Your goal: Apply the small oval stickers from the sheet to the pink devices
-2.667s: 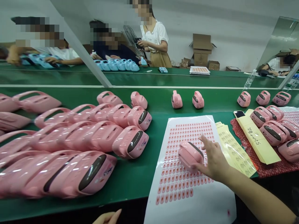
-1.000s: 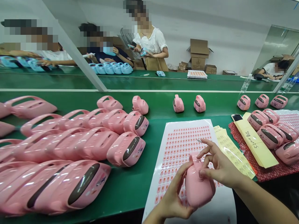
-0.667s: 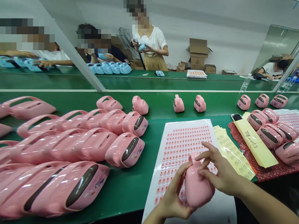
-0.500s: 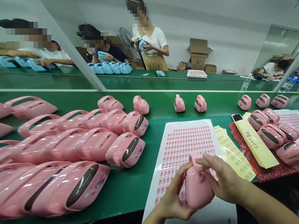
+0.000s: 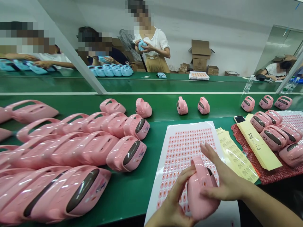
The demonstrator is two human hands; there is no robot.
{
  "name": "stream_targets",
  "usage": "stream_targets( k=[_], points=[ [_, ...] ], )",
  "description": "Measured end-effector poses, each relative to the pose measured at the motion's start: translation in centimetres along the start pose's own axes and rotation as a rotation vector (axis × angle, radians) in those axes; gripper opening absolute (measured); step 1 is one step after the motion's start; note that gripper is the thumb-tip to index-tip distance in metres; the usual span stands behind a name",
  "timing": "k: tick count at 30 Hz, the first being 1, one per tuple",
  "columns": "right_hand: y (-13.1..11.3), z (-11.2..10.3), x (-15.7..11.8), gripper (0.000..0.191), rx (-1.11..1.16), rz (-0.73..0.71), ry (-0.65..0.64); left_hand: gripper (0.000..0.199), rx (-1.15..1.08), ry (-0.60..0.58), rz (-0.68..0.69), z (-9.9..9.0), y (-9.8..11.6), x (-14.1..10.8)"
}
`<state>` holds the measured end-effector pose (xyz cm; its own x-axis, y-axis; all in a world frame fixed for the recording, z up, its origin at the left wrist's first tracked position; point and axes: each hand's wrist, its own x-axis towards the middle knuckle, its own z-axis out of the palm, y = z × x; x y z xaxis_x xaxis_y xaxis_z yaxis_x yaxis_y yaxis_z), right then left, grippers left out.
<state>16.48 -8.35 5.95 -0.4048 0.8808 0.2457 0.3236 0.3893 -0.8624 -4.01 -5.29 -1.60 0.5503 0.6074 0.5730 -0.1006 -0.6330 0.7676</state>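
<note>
A pink plastic housing with a top handle (image 5: pixel 199 195) is gripped from its left side by my left hand (image 5: pixel 176 198). It is tilted, and a strip of its dark window shows at the right. A small oval mark lies on the side below the handle. My right hand (image 5: pixel 227 176) is open, its fingers stretched away and its thumb lying against the housing's side. Beneath both hands lies a white sheet of small red-and-pink oval stickers (image 5: pixel 189 142), partly covered by the housing and my hands.
Rows of pink housings (image 5: pixel 92 151) fill the left of the green table (image 5: pixel 132 192). To the right are yellow label sheets (image 5: pixel 236 154), a yellow paper stack (image 5: pixel 258 145), red bubble wrap (image 5: pixel 281 175) and more housings (image 5: pixel 276 137). Several people work beyond, some with blue housings (image 5: pixel 113 70).
My right fingers have come off the housing's side and spread upward, leaving the thumb on it. The housing has turned slightly in my left hand, so its dark window now shows.
</note>
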Motion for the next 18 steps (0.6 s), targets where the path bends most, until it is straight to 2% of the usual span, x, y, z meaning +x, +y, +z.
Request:
stream_targets(
  k=[3,7,13,18],
  points=[
    [0.7,0.6,0.4,0.103,0.344,0.113,-0.114,0.095,0.05,-0.049,0.037,-0.1,0.4,-0.3],
    [0.9,2.0,0.4,0.096,0.565,0.13,-0.028,0.097,0.042,-0.051,0.02,-0.2,0.5,-1.2],
    [0.8,3.2,0.4,0.09,0.694,0.291,0.091,0.098,-0.02,-0.072,-0.135,0.1,0.0,-1.8],
    [0.7,2.8,1.8,0.076,0.633,0.419,0.195,0.093,-0.243,0.023,-0.175,0.8,0.2,-1.0]
  ],
)
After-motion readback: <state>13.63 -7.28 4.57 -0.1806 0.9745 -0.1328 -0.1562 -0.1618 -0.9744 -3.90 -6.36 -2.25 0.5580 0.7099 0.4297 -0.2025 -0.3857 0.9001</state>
